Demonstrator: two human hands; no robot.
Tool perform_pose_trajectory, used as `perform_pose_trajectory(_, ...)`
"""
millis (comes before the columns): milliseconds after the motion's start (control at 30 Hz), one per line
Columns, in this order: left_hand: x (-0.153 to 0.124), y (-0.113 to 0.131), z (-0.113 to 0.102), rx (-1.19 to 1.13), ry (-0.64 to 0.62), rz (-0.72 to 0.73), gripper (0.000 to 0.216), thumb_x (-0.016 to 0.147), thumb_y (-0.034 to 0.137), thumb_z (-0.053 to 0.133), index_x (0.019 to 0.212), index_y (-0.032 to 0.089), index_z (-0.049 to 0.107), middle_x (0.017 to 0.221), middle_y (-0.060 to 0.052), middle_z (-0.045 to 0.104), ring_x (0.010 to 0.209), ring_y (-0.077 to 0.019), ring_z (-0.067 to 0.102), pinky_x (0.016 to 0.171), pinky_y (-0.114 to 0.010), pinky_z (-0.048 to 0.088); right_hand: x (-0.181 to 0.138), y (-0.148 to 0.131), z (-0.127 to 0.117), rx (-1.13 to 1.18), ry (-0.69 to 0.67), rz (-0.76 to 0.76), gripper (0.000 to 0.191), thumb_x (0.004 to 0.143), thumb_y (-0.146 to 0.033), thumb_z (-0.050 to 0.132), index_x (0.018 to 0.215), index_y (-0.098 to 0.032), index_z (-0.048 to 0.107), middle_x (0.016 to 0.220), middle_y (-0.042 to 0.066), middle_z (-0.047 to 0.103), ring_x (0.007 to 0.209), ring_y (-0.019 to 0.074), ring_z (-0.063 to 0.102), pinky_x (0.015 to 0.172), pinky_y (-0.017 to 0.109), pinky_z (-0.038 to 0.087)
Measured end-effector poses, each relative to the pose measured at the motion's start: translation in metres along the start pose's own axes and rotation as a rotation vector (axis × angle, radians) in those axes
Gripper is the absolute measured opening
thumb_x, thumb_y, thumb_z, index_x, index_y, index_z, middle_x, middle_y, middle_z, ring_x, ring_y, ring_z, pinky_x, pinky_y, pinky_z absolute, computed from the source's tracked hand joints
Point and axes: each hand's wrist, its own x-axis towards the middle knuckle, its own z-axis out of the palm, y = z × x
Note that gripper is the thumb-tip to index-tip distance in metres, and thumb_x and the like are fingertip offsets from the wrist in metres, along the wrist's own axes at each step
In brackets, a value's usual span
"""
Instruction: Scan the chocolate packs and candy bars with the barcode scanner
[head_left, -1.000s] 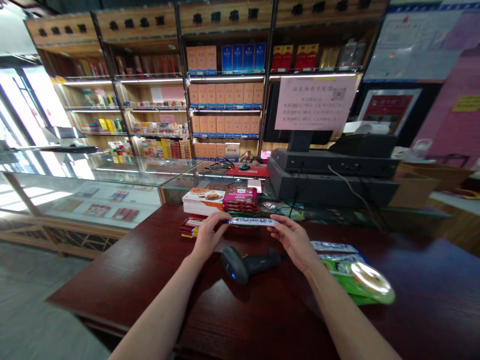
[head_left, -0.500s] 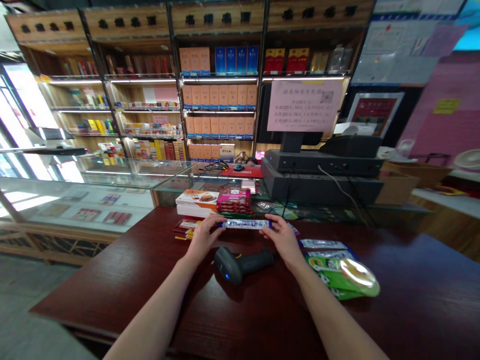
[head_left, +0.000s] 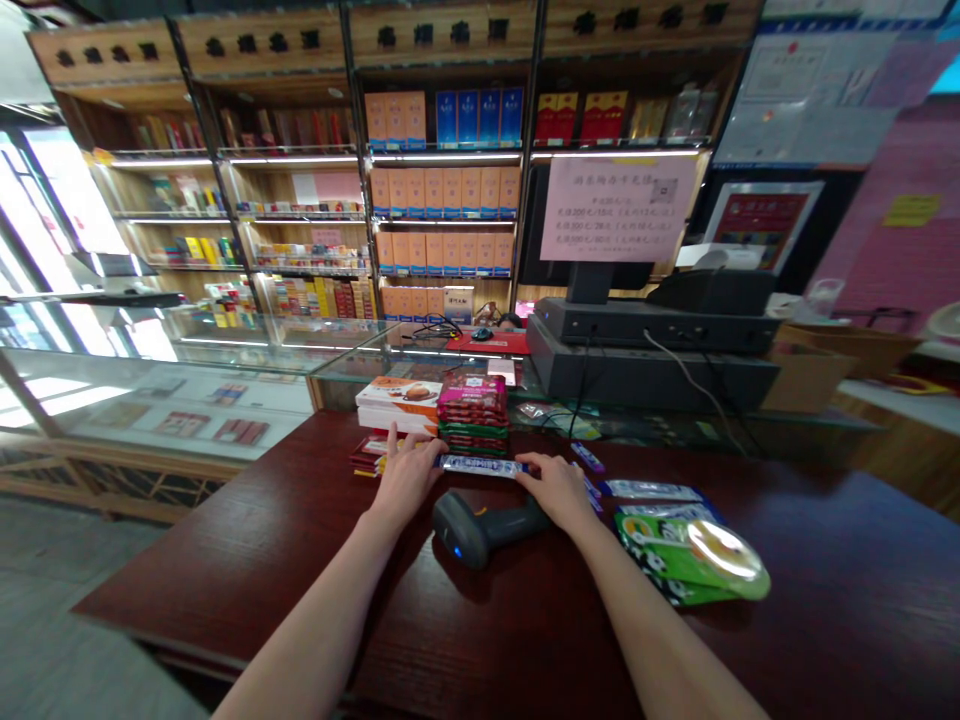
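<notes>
A slim blue-and-white stick packet point(head_left: 481, 466) lies level between my hands, in front of the stacked goods, low over the counter or on it. My left hand point(head_left: 407, 478) has its thumb and index finger at the packet's left end, other fingers spread. At the right end, the fingertips of my right hand point(head_left: 559, 490) close on the packet. Nearer to me, a dark barcode scanner point(head_left: 480, 530) with a blue light lies on its side, its handle end partly hidden by my right hand.
Behind the packet sit a white-orange box point(head_left: 397, 405) and piled pink-red packs point(head_left: 472, 400). Right of my right hand lie green pouches point(head_left: 675, 555) and blue-white sticks point(head_left: 652, 490). A small purple stick point(head_left: 587, 457) lies behind. A cash register point(head_left: 652, 350) stands at the back right.
The stick packet has come down towards the counter and slightly nearer, with both hands at its ends. My left fingers have spread. The view has shifted slightly.
</notes>
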Motion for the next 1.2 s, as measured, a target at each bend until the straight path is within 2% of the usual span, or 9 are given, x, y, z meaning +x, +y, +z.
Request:
perform_pose_trajectory(200,-0.004,-0.001,0.002,0.079,-0.026,0.013,0.019,0.08,0.011,0.066,0.09,0.027,0.067,0.085,-0.003,0.073,0.101,-0.0307,0.061,0.116,-0.075,0.011,-0.001,0.0,0.005,-0.025,-0.082,-0.05,0.037,0.094,-0.039,0.056,0.127,-0.031,0.068,0.113,0.005,0.074,0.11,0.0295,0.061,0.094,0.042,0.04)
perform_pose_trajectory(400,-0.004,0.001,0.003,0.156,-0.077,0.01,0.013,0.086,0.016,0.061,0.088,0.025,0.069,0.086,-0.005,0.073,0.101,-0.0314,0.061,0.115,-0.076,0.01,-0.001,0.001,0.006,-0.003,-0.064,-0.08,0.038,0.095,-0.043,0.054,0.129,-0.031,0.068,0.126,0.006,0.07,0.116,0.0305,0.06,0.097,0.042,0.042)
perform_pose_trajectory(567,-0.005,0.0,0.003,0.14,-0.063,0.014,0.014,0.087,0.018,0.059,0.088,0.026,0.072,0.094,-0.007,0.074,0.104,-0.0323,0.061,0.116,-0.075,0.007,-0.005,0.0,-0.005,0.036,0.006,-0.1,0.034,0.096,-0.033,0.053,0.125,-0.028,0.07,0.131,0.004,0.068,0.119,0.0275,0.058,0.099,0.039,0.042)
perform_pose_trajectory(667,-0.005,-0.002,0.002,0.083,-0.006,-0.013,0.028,0.088,0.013,0.052,0.104,0.026,0.071,0.103,-0.008,0.075,0.107,-0.0323,0.061,0.117,-0.073,0.01,-0.01,-0.004,-0.012,0.015,0.011,-0.129,0.035,0.097,-0.029,0.05,0.125,-0.028,0.069,0.126,0.004,0.07,0.119,0.0265,0.058,0.1,0.039,0.041)
perform_pose_trajectory(800,-0.004,-0.006,-0.003,0.009,0.006,-0.064,0.056,0.082,0.002,0.042,0.132,0.023,0.058,0.102,-0.008,0.078,0.111,-0.0308,0.062,0.118,-0.071,0.012,-0.013,-0.007,-0.012,-0.015,-0.052,-0.146,0.037,0.1,-0.033,0.045,0.131,-0.029,0.066,0.121,0.007,0.072,0.119,0.0258,0.06,0.106,0.043,0.036)
perform_pose_trajectory(933,-0.004,-0.008,-0.007,-0.014,-0.053,-0.035,0.063,0.078,0.0,0.046,0.136,0.024,0.052,0.092,-0.004,0.08,0.113,-0.0308,0.062,0.118,-0.072,0.007,-0.013,-0.005,-0.004,-0.028,-0.125,-0.155,0.041,0.103,-0.036,0.039,0.136,-0.027,0.062,0.128,0.01,0.069,0.125,0.0267,0.058,0.115,0.049,0.027)
perform_pose_trajectory(1033,-0.005,-0.007,-0.007,0.0,-0.07,-0.009,0.062,0.079,0.001,0.048,0.136,0.024,0.053,0.088,-0.004,0.079,0.111,-0.0302,0.065,0.119,-0.071,0.003,-0.012,-0.005,-0.001,-0.028,-0.132,-0.166,0.043,0.103,-0.039,0.037,0.138,-0.027,0.06,0.131,0.01,0.068,0.127,0.0269,0.056,0.116,0.051,0.025)
perform_pose_trajectory(1200,-0.007,-0.006,-0.003,0.073,-0.112,-0.012,0.057,0.083,0.006,0.045,0.137,0.021,0.054,0.105,-0.01,0.077,0.116,-0.0296,0.065,0.12,-0.069,0.003,-0.015,-0.01,-0.002,-0.037,-0.146,-0.191,0.045,0.104,-0.042,0.035,0.14,-0.027,0.058,0.134,0.009,0.067,0.128,0.0263,0.055,0.118,0.054,0.02)
